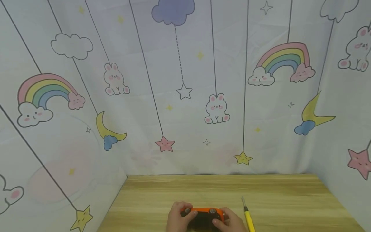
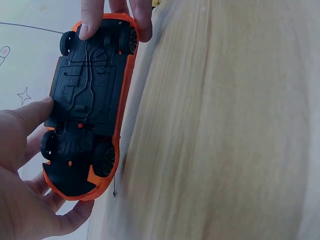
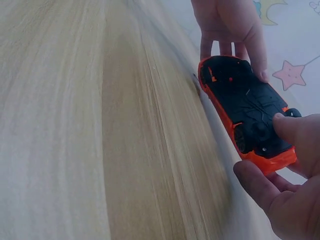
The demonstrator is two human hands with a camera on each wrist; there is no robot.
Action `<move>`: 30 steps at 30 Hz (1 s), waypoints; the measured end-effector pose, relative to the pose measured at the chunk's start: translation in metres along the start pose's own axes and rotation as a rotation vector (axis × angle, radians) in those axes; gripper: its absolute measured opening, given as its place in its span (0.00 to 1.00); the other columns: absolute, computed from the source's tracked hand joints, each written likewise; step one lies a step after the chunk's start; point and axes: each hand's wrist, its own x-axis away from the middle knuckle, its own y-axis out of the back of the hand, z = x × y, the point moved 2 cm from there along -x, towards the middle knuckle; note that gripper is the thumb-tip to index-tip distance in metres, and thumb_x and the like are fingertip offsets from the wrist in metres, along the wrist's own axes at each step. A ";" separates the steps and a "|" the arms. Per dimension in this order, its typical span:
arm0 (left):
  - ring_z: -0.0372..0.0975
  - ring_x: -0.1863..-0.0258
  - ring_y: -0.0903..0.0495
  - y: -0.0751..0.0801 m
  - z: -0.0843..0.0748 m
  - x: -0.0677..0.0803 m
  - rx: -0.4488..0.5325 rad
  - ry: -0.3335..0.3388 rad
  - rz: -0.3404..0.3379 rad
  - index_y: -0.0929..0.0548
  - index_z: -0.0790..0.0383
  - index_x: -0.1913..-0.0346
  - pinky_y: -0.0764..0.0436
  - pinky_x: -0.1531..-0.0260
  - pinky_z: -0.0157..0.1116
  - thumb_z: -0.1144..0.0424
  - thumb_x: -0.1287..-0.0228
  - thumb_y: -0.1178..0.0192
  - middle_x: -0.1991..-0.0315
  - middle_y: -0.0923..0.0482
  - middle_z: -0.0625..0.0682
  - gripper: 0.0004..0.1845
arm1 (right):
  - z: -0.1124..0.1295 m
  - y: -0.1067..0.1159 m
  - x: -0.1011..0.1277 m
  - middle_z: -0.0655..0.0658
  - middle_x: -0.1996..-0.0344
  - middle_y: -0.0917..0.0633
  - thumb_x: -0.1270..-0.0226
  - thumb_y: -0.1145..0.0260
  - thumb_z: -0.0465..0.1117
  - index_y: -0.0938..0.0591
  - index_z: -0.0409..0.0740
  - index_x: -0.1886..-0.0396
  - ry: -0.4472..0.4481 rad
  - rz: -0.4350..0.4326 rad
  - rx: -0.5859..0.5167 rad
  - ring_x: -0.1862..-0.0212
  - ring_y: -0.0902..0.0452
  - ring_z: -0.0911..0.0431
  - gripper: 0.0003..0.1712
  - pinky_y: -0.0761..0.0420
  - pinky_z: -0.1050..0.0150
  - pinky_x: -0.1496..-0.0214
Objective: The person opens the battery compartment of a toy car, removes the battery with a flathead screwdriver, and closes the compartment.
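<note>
An orange toy car (image 1: 203, 215) with a black underside (image 2: 92, 95) is held between both hands at the near edge of the wooden table (image 1: 220, 190). It is turned so its black chassis (image 3: 250, 107) and wheels face me. My left hand (image 1: 180, 216) grips one end, thumb (image 2: 25, 125) on the chassis and fingers under the orange body. My right hand (image 1: 229, 221) grips the other end, thumb (image 3: 295, 132) pressed on the underside near a wheel. A yellow-handled screwdriver (image 1: 248, 216) lies on the table just right of my right hand.
A cloth backdrop (image 1: 185, 96) printed with rainbows, bunnies and stars rises behind the table and along both sides. Bare wood (image 3: 100, 125) stretches from the hands to the backdrop.
</note>
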 end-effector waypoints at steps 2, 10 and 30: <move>0.46 0.51 0.21 -0.001 0.000 0.000 -0.006 0.012 -0.007 0.12 0.57 0.55 0.18 0.49 0.54 0.47 0.42 0.25 0.57 0.23 0.48 0.20 | 0.000 0.000 0.001 0.42 0.64 0.14 0.34 0.27 0.53 0.26 0.35 0.38 -0.016 -0.005 0.001 0.64 0.13 0.49 0.34 0.13 0.51 0.64; 0.46 0.49 0.22 -0.003 -0.002 0.002 -0.024 0.063 -0.033 0.14 0.57 0.54 0.20 0.49 0.56 0.46 0.40 0.27 0.55 0.22 0.48 0.20 | 0.000 -0.002 0.005 0.45 0.71 0.16 0.34 0.27 0.54 0.27 0.38 0.39 -0.018 -0.027 0.016 0.70 0.15 0.52 0.34 0.15 0.55 0.68; 0.47 0.51 0.22 -0.007 -0.005 0.001 -0.041 0.066 -0.011 0.15 0.58 0.54 0.20 0.52 0.55 0.48 0.39 0.27 0.54 0.22 0.50 0.19 | -0.003 0.002 -0.001 0.43 0.59 0.12 0.36 0.26 0.59 0.19 0.33 0.49 -0.049 -0.078 0.094 0.58 0.13 0.48 0.34 0.13 0.51 0.60</move>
